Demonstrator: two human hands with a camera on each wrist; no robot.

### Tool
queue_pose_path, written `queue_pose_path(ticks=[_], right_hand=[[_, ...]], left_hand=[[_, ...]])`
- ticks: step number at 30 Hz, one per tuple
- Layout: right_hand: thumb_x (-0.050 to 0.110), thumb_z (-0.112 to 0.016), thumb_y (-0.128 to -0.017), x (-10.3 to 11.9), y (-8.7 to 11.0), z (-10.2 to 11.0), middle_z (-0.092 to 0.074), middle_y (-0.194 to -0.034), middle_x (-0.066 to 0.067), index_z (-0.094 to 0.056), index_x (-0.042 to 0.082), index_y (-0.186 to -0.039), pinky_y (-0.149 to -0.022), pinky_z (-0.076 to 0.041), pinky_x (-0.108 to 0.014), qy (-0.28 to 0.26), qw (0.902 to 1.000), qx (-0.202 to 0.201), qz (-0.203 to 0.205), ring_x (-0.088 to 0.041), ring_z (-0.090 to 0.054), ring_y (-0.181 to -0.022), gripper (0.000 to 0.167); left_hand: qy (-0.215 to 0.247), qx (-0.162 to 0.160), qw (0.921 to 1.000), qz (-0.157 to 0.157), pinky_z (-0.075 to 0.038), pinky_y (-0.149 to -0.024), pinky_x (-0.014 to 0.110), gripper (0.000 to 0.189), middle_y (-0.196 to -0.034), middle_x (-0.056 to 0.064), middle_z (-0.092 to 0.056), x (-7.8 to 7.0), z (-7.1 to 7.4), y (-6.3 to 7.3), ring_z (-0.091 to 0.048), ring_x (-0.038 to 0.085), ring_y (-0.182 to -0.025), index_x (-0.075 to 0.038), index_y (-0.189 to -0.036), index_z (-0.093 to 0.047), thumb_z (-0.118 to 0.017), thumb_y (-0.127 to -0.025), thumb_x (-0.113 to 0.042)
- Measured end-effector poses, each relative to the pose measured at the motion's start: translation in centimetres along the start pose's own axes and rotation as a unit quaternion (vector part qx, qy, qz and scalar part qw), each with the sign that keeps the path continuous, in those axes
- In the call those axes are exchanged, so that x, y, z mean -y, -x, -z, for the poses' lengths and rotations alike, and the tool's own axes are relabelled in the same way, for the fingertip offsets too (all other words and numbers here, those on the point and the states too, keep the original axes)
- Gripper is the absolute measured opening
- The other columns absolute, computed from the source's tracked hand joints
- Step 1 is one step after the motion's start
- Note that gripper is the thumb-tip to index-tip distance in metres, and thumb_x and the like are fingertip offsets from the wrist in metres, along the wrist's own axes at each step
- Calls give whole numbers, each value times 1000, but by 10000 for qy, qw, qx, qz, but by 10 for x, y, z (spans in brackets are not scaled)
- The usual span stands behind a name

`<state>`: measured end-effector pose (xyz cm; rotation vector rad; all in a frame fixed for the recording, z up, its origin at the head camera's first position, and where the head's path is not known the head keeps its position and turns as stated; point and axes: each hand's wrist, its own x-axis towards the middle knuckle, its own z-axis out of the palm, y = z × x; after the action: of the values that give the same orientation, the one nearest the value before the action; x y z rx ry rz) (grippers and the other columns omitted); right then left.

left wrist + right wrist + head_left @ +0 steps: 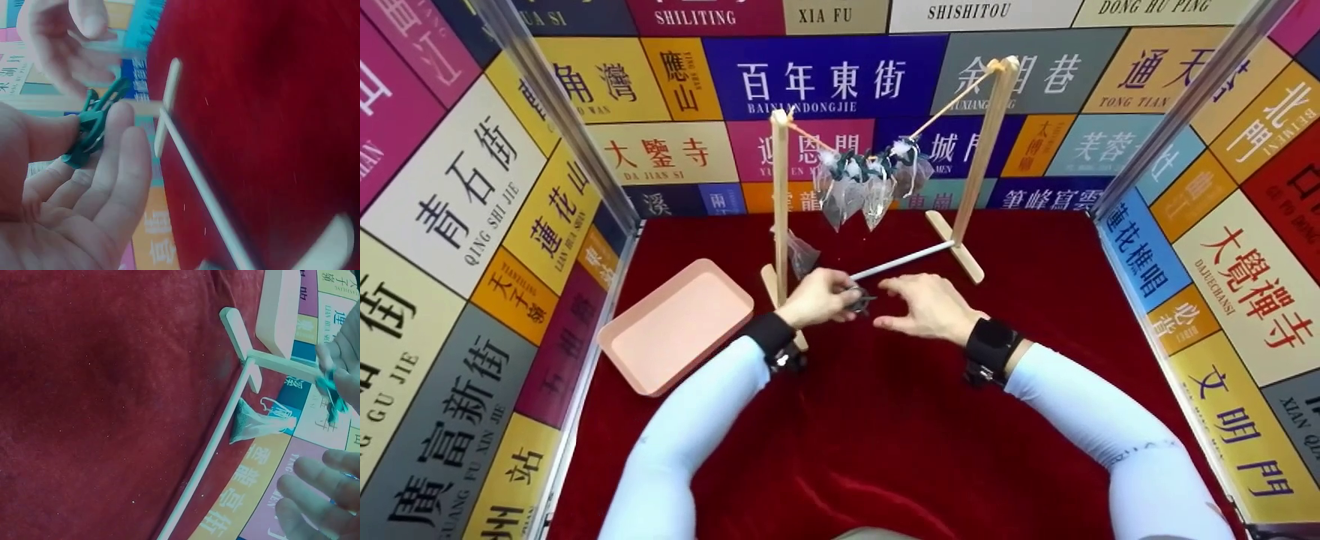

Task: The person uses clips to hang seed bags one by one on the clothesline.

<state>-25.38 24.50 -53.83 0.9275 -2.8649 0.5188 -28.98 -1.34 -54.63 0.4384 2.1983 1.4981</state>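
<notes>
My left hand (817, 296) pinches a green plastic clip (90, 129) between thumb and fingers, low in front of the wooden rack. In the head view the clip looks dark and juts out past the fingertips. My right hand (928, 306) is just to the right of it, fingers spread and holding nothing. Above and behind the hands, several sheer drawstring bags (877, 191) hang by green clips from an orange cord (952, 105). Another sheer bag (256, 423) with a white drawstring and dark contents sits on the cloth behind the rack's left post (781, 210).
A pink tray (675, 326) lies left of the rack. The rack's right post (986, 150) stands farther back, joined to the left one by a white rod (904, 260) near the red cloth (900, 435). Sign-covered panels (825, 75) enclose the back and sides.
</notes>
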Motion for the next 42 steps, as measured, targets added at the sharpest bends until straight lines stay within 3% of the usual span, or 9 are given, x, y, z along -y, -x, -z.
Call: queue_pose_path(ticks=[7, 11, 16, 21, 22, 26, 29, 35, 42], right_hand=[[38, -83, -98, -3, 2, -3, -80, -90, -8, -79, 8, -103, -66, -63, -51, 545, 9966, -416, 458, -27, -75, -75, 30], [37, -80, -94, -7, 2, -3, -71, -73, -5, -70, 11, -81, -56, -58, -51, 812, 9951, -442, 341, -27, -67, -61, 30], [35, -79, -89, -13, 6, 1, -61, -59, -1, -57, 17, -62, -49, -54, -52, 902, 9957, -215, 67, -28, -62, -53, 39], [25, -76, -91, -17, 11, 6, -52, -55, 3, -55, 17, -59, -48, -53, -50, 888, 9960, -41, 23, -25, -60, -52, 39], [23, -76, -91, -18, 12, 7, -52, -55, 3, -55, 17, -59, -48, -53, -50, 898, 9960, -19, 16, -25, -60, -52, 39], [18, -75, -91, -18, 16, 8, -54, -54, 4, -61, 16, -59, -49, -55, -50, 886, 9959, 154, 87, -23, -59, -51, 35], [15, -74, -91, -18, 17, 7, -47, -53, 8, -63, 16, -58, -47, -52, -46, 811, 9959, 363, 159, -17, -52, -50, 34], [12, -74, -87, -23, 22, 5, -32, -54, 13, -56, 18, -55, -45, -38, -34, 865, 9944, 608, -2, -10, -38, -52, 37], [14, -74, -88, -27, 28, -1, -31, -55, 14, -53, 20, -55, -45, -44, -36, 877, 9930, 795, 15, -9, -36, -53, 40]], left_hand=[[810, 30, 9967, 95, -68, -68, 27, 21, -100, 21, -84, -9, -18, -12, -79, 17, -71, 7, -121, -75, -67, -111, -8], [-311, -525, 9980, -151, -70, -84, 36, 26, -110, 21, -85, -6, -15, -23, -84, 29, -90, 2, -122, -78, -67, -112, -19], [-2482, -1629, 9549, -54, -60, -109, 50, 41, -133, 19, -78, 18, -4, -64, -74, 39, -123, -6, -135, -74, -64, -111, -39], [-3491, -1778, 9178, 649, -55, -120, 58, 66, -162, 31, -51, 28, 10, -95, -51, 53, -149, -4, -158, -53, -68, -106, -42], [-3366, -1717, 9208, 968, -50, -125, 61, 72, -169, 36, -39, 14, 11, -89, -42, 57, -156, -2, -164, -45, -70, -106, -36], [-2177, -1835, 9389, 1932, -45, -131, 60, 93, -180, 39, -9, 23, 19, -103, -26, 57, -166, -11, -177, -25, -75, -104, -40], [-1437, -1988, 9388, 2420, -39, -135, 58, 103, -179, 39, -7, 30, 24, -110, -24, 56, -167, -19, -180, -18, -80, -101, -42], [-772, -1926, 9446, 2543, -17, -143, 62, 106, -180, 40, 0, 42, 24, -117, -8, 57, -171, -24, -182, -14, -79, -101, -47], [-156, -1818, 9543, 2367, -21, -144, 52, 105, -189, 23, -13, 57, 30, -120, -15, 44, -176, -18, -182, -14, -75, -102, -50]])
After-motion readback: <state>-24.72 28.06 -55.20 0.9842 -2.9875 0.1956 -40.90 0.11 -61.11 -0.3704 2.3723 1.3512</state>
